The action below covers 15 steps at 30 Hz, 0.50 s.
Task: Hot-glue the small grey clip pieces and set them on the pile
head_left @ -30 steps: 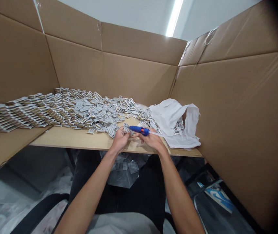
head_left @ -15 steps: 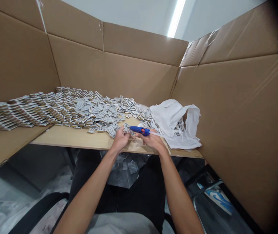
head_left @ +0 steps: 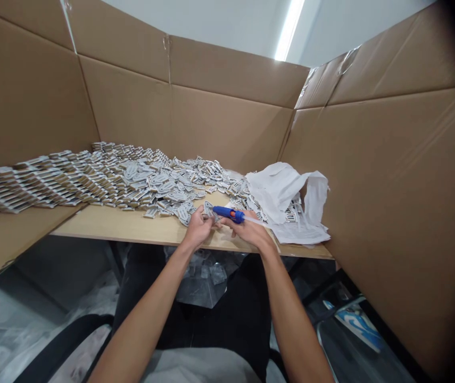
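A blue hot glue gun [head_left: 229,214] with a clear glue stick [head_left: 256,220] poking from its back is gripped by my right hand [head_left: 248,230]. Its tip points left, at a small grey-and-white flat piece [head_left: 208,209]. My left hand [head_left: 198,229] pinches that piece just above the table's front part. Fingers hide most of the piece and the gun's handle. Just left of my left hand lies a heap of similar grey pieces [head_left: 159,183], loose and overlapping.
Stacked rows of the pieces [head_left: 47,181] fill the table's left side. A crumpled white sheet [head_left: 279,191] covers more pieces at the right. Tall cardboard walls [head_left: 231,117] enclose the wooden table [head_left: 107,223]. Below its front edge are my legs and a clear plastic bag [head_left: 203,276].
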{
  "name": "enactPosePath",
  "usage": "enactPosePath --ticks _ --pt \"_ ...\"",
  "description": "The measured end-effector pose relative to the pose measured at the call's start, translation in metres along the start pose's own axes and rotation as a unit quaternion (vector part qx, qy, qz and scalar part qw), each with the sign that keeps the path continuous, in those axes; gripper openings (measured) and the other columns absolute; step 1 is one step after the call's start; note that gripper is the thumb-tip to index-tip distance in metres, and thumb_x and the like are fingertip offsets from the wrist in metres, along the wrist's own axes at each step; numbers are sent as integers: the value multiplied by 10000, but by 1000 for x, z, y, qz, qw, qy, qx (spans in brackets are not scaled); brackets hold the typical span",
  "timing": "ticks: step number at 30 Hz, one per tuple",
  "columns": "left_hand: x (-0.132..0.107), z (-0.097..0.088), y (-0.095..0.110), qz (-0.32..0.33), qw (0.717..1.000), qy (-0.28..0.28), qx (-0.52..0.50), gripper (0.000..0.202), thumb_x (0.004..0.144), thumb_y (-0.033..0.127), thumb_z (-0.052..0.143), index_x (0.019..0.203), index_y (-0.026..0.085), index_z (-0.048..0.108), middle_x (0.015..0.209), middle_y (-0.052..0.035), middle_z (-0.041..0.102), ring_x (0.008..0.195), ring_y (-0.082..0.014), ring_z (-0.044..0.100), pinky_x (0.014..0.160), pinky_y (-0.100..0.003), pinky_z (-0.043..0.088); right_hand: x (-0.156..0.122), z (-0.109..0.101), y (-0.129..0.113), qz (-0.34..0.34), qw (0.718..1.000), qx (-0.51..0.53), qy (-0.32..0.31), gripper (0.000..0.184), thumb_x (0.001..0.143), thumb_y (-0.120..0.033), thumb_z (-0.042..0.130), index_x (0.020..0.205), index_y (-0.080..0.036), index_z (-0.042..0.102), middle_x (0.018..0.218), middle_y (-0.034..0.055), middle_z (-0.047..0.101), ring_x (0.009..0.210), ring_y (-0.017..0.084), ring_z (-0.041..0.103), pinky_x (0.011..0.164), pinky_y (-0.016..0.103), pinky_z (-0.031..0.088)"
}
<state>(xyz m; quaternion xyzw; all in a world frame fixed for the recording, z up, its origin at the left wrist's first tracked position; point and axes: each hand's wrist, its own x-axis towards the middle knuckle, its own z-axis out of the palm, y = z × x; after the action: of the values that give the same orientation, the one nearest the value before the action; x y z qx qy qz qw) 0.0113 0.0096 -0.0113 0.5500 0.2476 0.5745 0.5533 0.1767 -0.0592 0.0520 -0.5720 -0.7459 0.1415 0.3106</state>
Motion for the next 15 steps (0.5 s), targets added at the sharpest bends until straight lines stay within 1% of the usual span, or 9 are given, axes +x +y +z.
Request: enactPosePath --ticks 2,4,6,8,10,11,13,15 --pt "-1 -1 0 13 1000 -6 12 391 756 297 751 1101 175 614 949 -66 747 776 -187 706 735 -306 576 -3 0 -10 -7 1000 -20 4 412 970 -589 543 947 -225 736 785 12 729 683 169 658 680 234 437" --pt "-1 -2 -1 30 999 -6 27 387 772 293 736 1122 182 612 1006 -73 746 840 -190 708 781 -305 569 -6 2 -20 -24 997 -71 16 390 985 -563 539 954 -222 725 894 45 749 783 192 679 703 242 425" --pt "-2 -4 -2 35 999 -8 36 403 737 267 753 1104 188 605 1029 -71 741 853 -191 702 771 -298 564 -8 8 -29 -38 990 -136 24 337 996 -510 552 993 -212 709 959 82 750 857 218 687 721 255 411" --pt "-2 -4 -3 30 999 -8 33 433 672 222 783 1055 192 585 982 -57 734 820 -186 695 741 -287 559 -10 14 -36 -39 980 -194 30 268 1003 -428 563 1060 -196 685 990 116 742 862 233 687 722 266 399" --pt "-3 -4 -3 19 1000 11 16 436 652 209 789 1010 203 541 888 -27 716 767 -172 686 717 -279 552 -10 19 -40 -36 974 -218 52 222 1009 -358 551 1090 -183 661 1010 133 731 846 233 682 717 270 394" --pt "-3 -3 -3 11 999 29 8 432 666 221 786 1000 211 512 847 -10 704 740 -164 681 709 -278 548 -10 20 -41 -38 974 -208 75 214 1011 -355 544 1073 -182 654 1002 130 726 839 230 677 716 269 395" --pt "-5 -1 -2 -10 998 58 -5 424 716 269 775 991 226 455 798 12 689 695 -155 677 697 -281 539 -10 17 -39 -49 979 -150 129 256 1010 -417 537 1004 -189 653 950 106 721 824 223 668 714 266 408" --pt "-6 0 0 -22 998 55 -11 429 749 324 774 979 233 423 795 11 696 682 -158 684 704 -292 534 -10 10 -35 -49 985 -65 154 352 994 -522 533 945 -199 664 867 71 720 786 213 663 706 264 430"
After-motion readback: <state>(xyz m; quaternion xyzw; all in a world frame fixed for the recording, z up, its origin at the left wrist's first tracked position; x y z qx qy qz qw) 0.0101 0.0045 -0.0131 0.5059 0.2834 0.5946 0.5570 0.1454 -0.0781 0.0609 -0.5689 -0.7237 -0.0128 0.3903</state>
